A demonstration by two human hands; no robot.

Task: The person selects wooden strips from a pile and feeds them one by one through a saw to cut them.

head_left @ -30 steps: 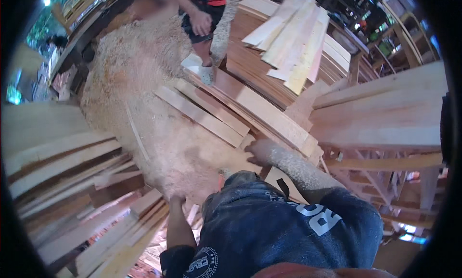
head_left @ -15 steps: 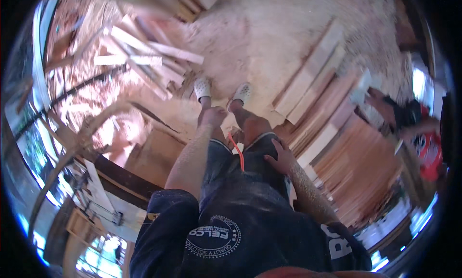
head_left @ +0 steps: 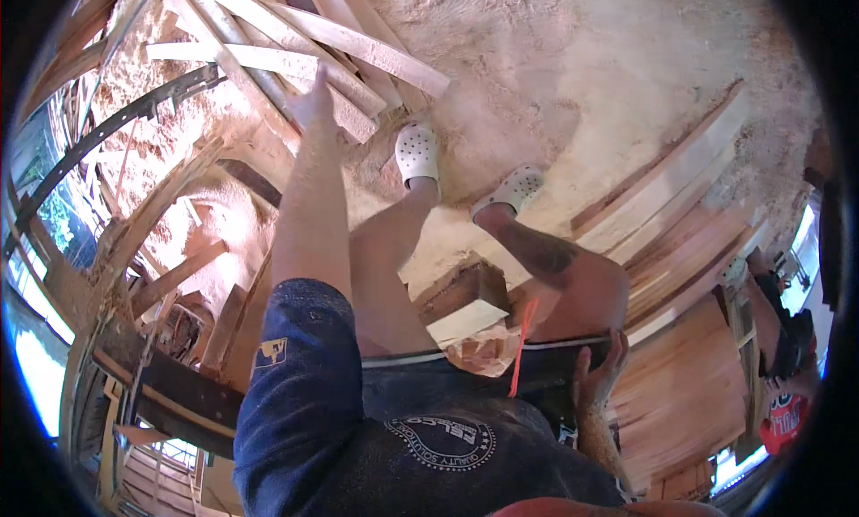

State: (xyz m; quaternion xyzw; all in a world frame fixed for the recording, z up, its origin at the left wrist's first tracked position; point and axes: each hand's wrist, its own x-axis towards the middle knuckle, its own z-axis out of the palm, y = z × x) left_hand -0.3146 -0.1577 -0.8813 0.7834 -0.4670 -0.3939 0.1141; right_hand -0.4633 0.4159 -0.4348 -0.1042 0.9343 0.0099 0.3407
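My left hand [head_left: 313,105] is stretched out at the far left, its fingers apart. It is at the end of a wooden strip [head_left: 237,58] in a pile of pale sawn strips; whether it touches the wood I cannot make out. My right hand [head_left: 598,378] rests on my right thigh by the hem of my dark shorts, fingers spread and holding nothing. An orange cord [head_left: 523,347] hangs over the shorts between my legs. Below it, a wooden block [head_left: 465,298] lies between my knees.
White perforated clogs [head_left: 418,152] are on my feet, on a dusty floor. Long boards [head_left: 671,182] are stacked at the right, beside a wide reddish wood panel [head_left: 680,383]. A person in a red top [head_left: 787,419] is at the far right. A dark curved metal strip [head_left: 107,146] runs along the left.
My left hand has gone from over my knee out to the strips at the far left. My knees have spread and my view has shifted. The right hand stays on my thigh.
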